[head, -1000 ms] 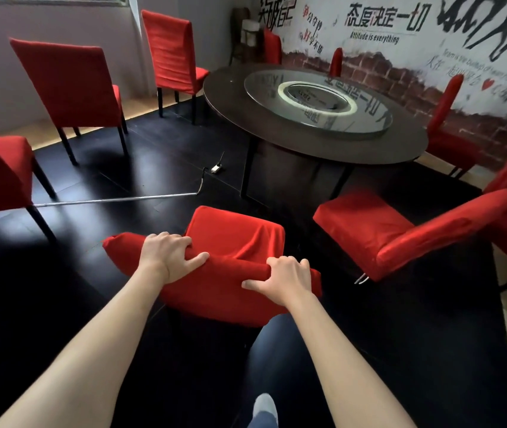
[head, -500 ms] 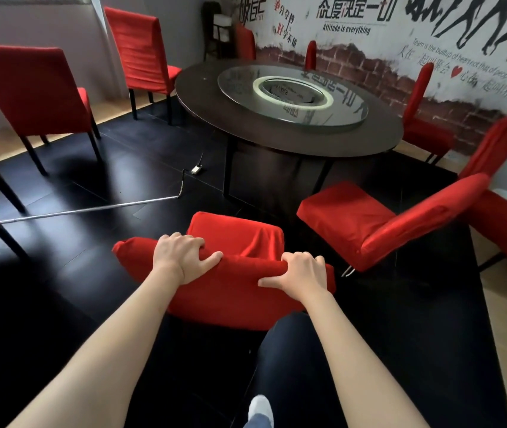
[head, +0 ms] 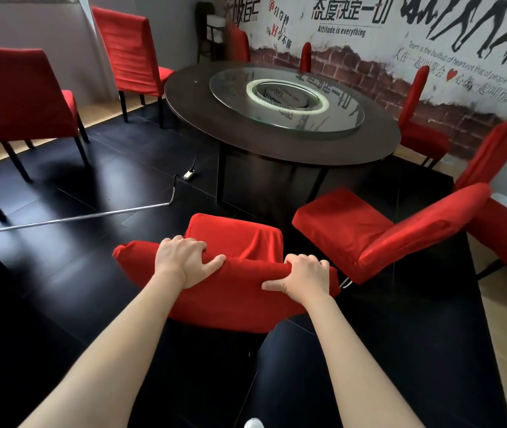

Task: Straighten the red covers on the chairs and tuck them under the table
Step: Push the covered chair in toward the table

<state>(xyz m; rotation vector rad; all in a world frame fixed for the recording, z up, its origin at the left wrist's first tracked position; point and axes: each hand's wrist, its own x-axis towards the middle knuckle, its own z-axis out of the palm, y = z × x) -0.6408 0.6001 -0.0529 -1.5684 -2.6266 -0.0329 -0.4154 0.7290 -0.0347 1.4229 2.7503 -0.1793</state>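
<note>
Clearly both hands, left hand (head: pixel 184 261) and right hand (head: pixel 306 276), grip the chair (head: pixel 230 291) top; pushing may bunch its loose cover or hit the table (head: pixel 276 143) leg.

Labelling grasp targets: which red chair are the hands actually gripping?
The nearest chair, its back toward the camera. The left hand and right hand both grip its backrest top; every other red chair stands untouched.

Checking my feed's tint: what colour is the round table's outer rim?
Dark brown round table rim, around a glass turntable; head view.
</note>
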